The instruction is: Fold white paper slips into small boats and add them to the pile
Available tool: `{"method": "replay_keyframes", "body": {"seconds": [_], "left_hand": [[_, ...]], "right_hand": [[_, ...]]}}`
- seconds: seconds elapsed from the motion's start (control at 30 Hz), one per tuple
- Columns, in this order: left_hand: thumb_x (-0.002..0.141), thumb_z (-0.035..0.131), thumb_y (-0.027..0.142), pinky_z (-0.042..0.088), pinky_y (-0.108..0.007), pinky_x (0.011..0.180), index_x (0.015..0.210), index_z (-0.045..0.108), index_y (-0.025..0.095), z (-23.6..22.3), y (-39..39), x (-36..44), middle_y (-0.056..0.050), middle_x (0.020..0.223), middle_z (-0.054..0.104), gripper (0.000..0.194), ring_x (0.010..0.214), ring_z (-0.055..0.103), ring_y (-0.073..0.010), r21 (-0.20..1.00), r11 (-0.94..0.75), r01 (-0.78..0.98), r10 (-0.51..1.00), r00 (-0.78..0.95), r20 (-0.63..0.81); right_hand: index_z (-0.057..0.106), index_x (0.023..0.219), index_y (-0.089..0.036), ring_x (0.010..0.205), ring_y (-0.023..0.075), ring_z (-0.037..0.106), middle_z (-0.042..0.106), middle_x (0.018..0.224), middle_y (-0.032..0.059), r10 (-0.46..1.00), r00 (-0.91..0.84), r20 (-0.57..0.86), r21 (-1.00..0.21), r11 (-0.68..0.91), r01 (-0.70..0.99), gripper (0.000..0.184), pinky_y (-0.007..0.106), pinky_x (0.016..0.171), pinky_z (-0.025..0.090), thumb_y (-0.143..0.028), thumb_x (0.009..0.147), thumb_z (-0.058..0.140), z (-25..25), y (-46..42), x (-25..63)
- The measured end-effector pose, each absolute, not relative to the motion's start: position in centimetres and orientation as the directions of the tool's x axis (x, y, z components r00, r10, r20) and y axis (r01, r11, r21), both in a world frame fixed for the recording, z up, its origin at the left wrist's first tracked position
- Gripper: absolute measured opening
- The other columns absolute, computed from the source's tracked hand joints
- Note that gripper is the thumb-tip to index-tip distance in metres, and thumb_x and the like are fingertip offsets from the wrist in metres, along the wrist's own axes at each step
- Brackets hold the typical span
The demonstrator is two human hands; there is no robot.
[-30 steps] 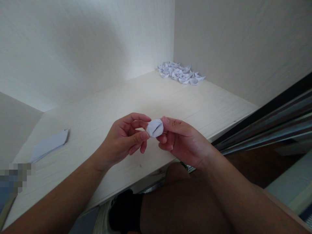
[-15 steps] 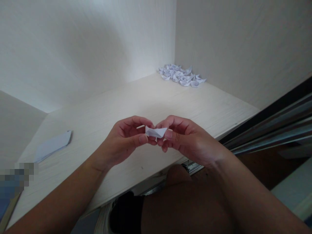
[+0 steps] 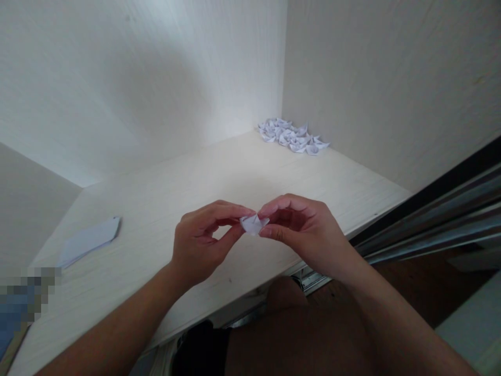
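A small white folded paper boat (image 3: 252, 224) is held up between my two hands, above the front part of the table. My left hand (image 3: 209, 232) pinches its left end between thumb and forefinger. On the other end, the fingertips and thumb of my right hand (image 3: 299, 222) are closed too. The boat's middle rises to a small point, and its sides are partly hidden by my fingers.
Several white folded paper boats (image 3: 293, 137) lie in a heap at the back corner against the walls. A stack of white paper sheets (image 3: 91, 240) rests on the pale table (image 3: 164, 180) at the left. My legs are below the table's front edge.
Both hands have shifted their grip on the paper boat, and its middle now shows a raised point. The left fingers have straightened. The view has tilted slightly, so the table sits lower.
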State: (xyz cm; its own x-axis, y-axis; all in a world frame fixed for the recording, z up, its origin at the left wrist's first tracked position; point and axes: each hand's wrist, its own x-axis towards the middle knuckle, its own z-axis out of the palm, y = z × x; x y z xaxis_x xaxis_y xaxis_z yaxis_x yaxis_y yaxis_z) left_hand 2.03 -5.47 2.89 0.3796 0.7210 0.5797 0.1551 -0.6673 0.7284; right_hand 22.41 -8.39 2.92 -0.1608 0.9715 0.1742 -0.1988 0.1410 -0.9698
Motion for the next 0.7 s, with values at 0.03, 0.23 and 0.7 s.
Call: {"method": "replay_keyframes", "body": {"seconds": [0.03, 0.23, 0.7], "left_hand": [[0.085, 0.075, 0.008, 0.064, -0.029, 0.076, 0.105, 0.077, 0.025, 2.8, -5.4, 2.0, -0.004, 0.098, 0.079, 0.026, 0.087, 0.074, -0.0168, 0.741, -0.653, 0.155, 0.733, 0.377, 0.567], [0.083, 0.075, 0.005, 0.065, -0.031, 0.080, 0.102, 0.075, 0.021, 2.7, -5.3, 2.3, -0.007, 0.101, 0.077, 0.025, 0.093, 0.075, -0.0186, 0.804, -0.593, 0.035, 0.753, 0.376, 0.539], [0.087, 0.072, 0.010, 0.061, -0.027, 0.067, 0.097, 0.071, 0.021, 2.9, -4.9, 2.0, -0.006, 0.094, 0.070, 0.016, 0.082, 0.069, -0.0158, 0.607, -0.762, 0.223, 0.634, 0.449, 0.630]], "right_hand": [[0.074, 0.089, -0.021, 0.078, 0.0147, 0.067, 0.074, 0.083, 0.0005, 0.973, -0.145, 0.182, -0.972, 0.155, -0.178, 0.018, 0.030, 0.074, 0.054, -0.025, 0.076, 0.087, 2.8, -8.4, 22.3], [0.072, 0.088, -0.021, 0.084, 0.0157, 0.070, 0.074, 0.089, 0.0017, 0.944, -0.124, 0.306, -0.951, 0.297, -0.092, 0.015, 0.031, 0.080, 0.058, -0.022, 0.079, 0.084, 2.2, -8.3, 22.1], [0.071, 0.096, -0.023, 0.094, 0.0169, 0.068, 0.070, 0.104, 0.0073, 0.733, -0.185, 0.654, -0.638, 0.667, 0.385, 0.012, 0.032, 0.080, 0.058, -0.014, 0.096, 0.063, 1.6, -8.3, 21.6]]}}
